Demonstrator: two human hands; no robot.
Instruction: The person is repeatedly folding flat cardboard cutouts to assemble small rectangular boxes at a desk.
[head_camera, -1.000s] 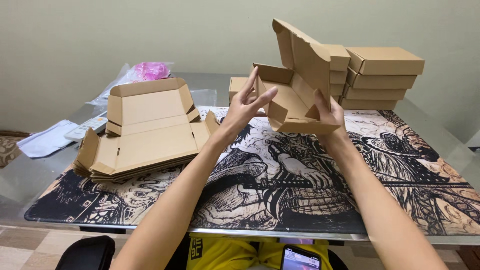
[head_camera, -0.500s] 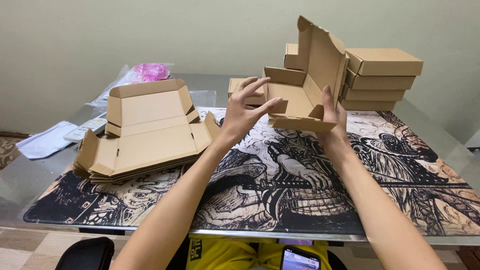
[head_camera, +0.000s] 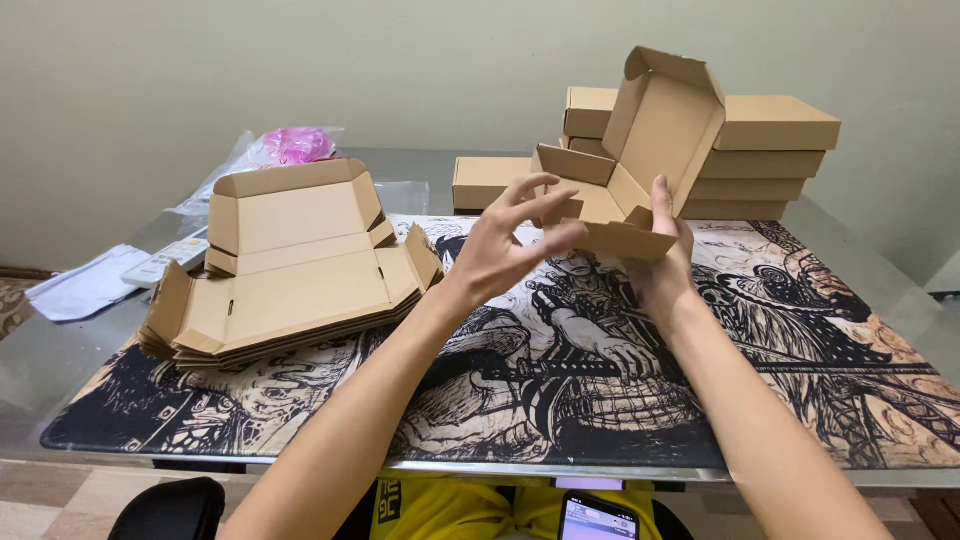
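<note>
Holding half-folded box aloft | right hand fingers pinching front edge | left hand fingers spread.

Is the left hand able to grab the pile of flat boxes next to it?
Probably yes. The left hand is up at the half-folded box, and the pile of flat boxes lies just to its left on the mat, with nothing lying between them. It looks well within arm's reach.
</note>
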